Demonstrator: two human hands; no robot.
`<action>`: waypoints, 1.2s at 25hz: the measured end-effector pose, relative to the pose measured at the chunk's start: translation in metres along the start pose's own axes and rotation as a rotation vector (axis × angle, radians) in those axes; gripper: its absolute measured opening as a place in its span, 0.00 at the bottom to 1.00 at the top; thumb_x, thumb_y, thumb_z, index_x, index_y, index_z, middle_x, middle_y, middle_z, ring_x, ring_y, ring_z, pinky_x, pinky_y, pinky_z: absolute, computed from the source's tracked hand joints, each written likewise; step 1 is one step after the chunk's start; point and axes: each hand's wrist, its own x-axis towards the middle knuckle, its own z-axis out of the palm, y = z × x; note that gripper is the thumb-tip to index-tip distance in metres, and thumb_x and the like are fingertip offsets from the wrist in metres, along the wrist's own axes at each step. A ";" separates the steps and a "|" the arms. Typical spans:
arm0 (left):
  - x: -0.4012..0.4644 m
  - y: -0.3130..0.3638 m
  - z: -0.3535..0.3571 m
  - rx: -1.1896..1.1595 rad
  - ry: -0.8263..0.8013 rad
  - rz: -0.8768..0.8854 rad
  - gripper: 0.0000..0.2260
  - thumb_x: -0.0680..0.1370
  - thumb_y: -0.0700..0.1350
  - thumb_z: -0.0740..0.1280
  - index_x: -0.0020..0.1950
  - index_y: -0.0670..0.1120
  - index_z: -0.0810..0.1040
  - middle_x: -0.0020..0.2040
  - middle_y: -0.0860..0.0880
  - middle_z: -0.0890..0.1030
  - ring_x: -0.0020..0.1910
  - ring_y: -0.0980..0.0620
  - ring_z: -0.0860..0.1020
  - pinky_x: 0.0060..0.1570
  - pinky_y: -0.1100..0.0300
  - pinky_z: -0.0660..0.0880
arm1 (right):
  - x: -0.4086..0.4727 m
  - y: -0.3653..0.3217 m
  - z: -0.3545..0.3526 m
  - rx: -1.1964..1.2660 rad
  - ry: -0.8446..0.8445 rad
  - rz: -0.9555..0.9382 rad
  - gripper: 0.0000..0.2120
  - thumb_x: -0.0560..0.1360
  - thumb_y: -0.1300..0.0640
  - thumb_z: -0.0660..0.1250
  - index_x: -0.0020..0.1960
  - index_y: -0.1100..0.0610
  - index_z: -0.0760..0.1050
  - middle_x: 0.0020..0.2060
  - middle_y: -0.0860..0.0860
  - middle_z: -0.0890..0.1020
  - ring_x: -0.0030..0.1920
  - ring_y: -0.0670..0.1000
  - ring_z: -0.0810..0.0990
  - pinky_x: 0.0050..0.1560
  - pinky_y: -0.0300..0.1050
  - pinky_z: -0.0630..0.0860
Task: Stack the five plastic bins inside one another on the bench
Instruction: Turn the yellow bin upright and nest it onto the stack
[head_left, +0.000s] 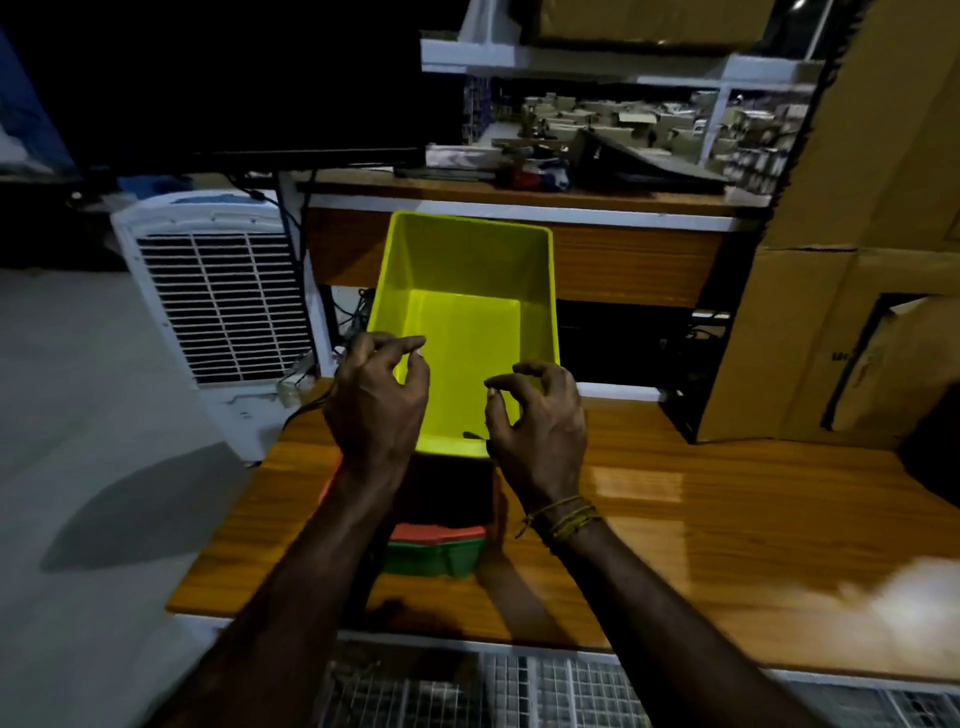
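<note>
A bright yellow plastic bin (467, 353) hangs tilted above the bench (675, 519), its open inside facing me and its far end raised. My left hand (374, 405) curls around the near end of its left wall. At the near right wall my right hand (540, 431) does the same, a thread band on its wrist. Directly below sits a nested stack: a red bin (441, 531) with a dark inside, set in a green bin (431, 557). My forearms hide parts of the stack, so any other bins in it cannot be made out.
A white air cooler (218, 301) stands on the floor to the left of the bench. A wooden desk (519, 195) with a dark monitor (234, 78) and clutter lies behind. Cardboard boxes (857, 312) rise at the right. Wire mesh (519, 691) shows under the bench's front edge.
</note>
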 end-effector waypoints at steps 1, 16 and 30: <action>0.002 -0.010 -0.005 0.011 -0.001 -0.020 0.09 0.76 0.49 0.66 0.52 0.56 0.84 0.50 0.53 0.80 0.48 0.48 0.80 0.37 0.58 0.71 | -0.003 -0.007 0.008 -0.016 -0.022 0.007 0.07 0.72 0.49 0.66 0.48 0.46 0.81 0.53 0.51 0.78 0.58 0.58 0.76 0.47 0.51 0.75; -0.031 -0.108 0.017 0.216 -0.413 -0.180 0.15 0.77 0.53 0.66 0.64 0.57 0.77 0.68 0.46 0.73 0.60 0.43 0.77 0.44 0.54 0.72 | -0.053 -0.016 0.071 -0.272 -0.458 0.207 0.16 0.74 0.44 0.63 0.59 0.46 0.78 0.65 0.56 0.72 0.61 0.61 0.74 0.55 0.54 0.76; -0.057 -0.098 0.054 0.304 -0.422 -0.174 0.17 0.74 0.54 0.68 0.63 0.54 0.77 0.69 0.41 0.71 0.72 0.39 0.65 0.71 0.38 0.55 | -0.074 0.030 0.062 -0.161 -0.492 0.249 0.25 0.77 0.37 0.58 0.70 0.45 0.65 0.71 0.56 0.64 0.60 0.61 0.75 0.50 0.55 0.78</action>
